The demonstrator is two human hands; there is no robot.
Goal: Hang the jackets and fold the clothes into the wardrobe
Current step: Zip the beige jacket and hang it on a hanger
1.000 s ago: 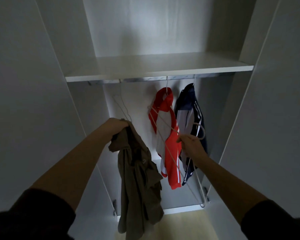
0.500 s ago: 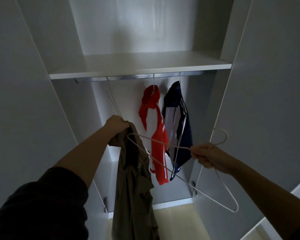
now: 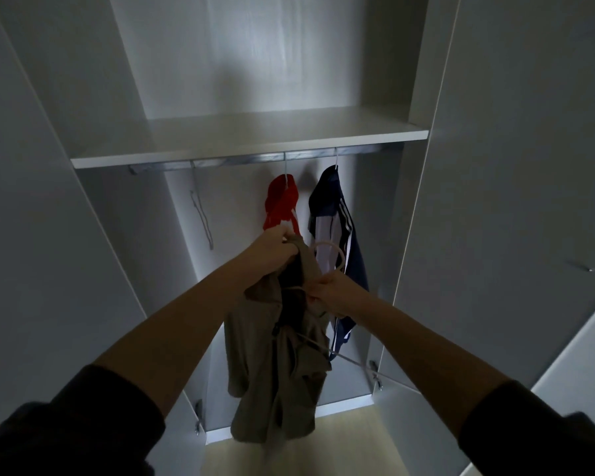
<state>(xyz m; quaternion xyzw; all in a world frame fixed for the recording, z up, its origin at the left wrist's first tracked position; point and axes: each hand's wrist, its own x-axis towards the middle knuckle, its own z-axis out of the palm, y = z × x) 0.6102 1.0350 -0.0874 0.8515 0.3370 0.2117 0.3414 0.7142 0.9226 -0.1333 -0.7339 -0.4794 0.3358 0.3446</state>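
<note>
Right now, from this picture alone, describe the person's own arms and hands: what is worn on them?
Dark, near-black sleeves cover both upper arms, the left sleeve and right sleeve each ending near the elbow. The forearms are bare. The left hand and right hand are bare too: no gloves, and no watch or ring shows in the dim light.

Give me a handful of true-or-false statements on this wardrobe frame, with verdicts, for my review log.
1. The left hand grips the khaki jacket near its collar. True.
2. A red jacket and a navy jacket hang on the rail. True.
3. The khaki jacket hangs on the rail. False: it is off the rail, held up by hand.
4. The right hand holds nothing. False: it grips a pale hanger at the khaki jacket's neck.
5. A bare hanger hangs on the rail left of the red jacket. True.
</note>
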